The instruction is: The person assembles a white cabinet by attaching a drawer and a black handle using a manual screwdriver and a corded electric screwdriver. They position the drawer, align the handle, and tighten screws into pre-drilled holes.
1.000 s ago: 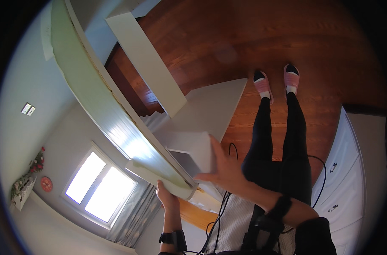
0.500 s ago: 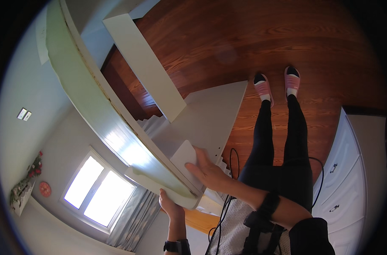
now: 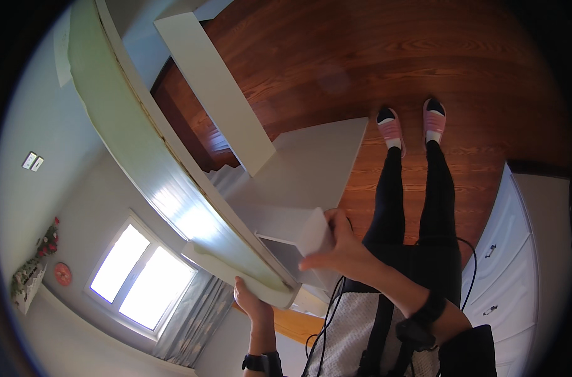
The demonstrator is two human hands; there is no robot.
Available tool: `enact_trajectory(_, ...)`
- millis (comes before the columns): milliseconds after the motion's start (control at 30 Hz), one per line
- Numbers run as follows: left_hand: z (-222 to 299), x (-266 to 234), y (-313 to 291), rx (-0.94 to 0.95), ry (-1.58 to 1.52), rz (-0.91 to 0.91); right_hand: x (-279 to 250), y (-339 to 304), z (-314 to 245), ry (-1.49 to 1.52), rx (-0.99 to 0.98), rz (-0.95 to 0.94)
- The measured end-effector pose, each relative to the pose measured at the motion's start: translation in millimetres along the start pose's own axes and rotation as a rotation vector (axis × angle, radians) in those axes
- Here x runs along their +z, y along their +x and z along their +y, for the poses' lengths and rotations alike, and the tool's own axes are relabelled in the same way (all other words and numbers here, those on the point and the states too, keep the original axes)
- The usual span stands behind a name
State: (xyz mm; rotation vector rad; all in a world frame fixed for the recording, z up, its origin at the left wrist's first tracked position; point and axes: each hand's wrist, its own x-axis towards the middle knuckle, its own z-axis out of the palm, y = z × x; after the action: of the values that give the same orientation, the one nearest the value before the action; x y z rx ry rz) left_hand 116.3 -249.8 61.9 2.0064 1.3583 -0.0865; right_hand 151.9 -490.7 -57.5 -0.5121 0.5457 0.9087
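A drawer (image 3: pixel 317 229) with a pale, plain front stands pulled part way out from under a long desk top (image 3: pixel 141 144). My right hand (image 3: pixel 345 251) is at the drawer front, fingers over its far edge and thumb on the near side. A shaded gap shows between the drawer front and the desk. My left hand (image 3: pixel 253 303) grips the rounded white end of the desk top, its thumb along the edge and its other fingers mostly hidden. The desk top has a glossy pale-green surface with a worn brownish edge.
Below the desk are a white upright panel (image 3: pixel 217 94) and a broad side panel (image 3: pixel 311 147). A white chest of drawers (image 3: pixel 502 264) stands at the right. Black cables (image 3: pixel 328 314) hang by my waist. A window (image 3: pixel 141 279) and curtain (image 3: pixel 195 314) are at lower left.
My right hand has moved right, and the drawer has come out with it, opening a gap beside the desk. My left hand stays on the desk top's end.
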Motion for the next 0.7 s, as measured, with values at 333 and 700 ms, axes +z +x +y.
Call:
enact_trajectory(333, -0.2, 4.7, 2.0, 0.01, -0.082, 0.059, -58.9, -113.9, -14.4, -0.147, -0.216, 0.321)
enact_trajectory(700, -42.5, 13.9, 40.3, 0.129, 0.287, 0.221, -80.8, -268.4, -80.8, -0.433, -0.524, 0.802)
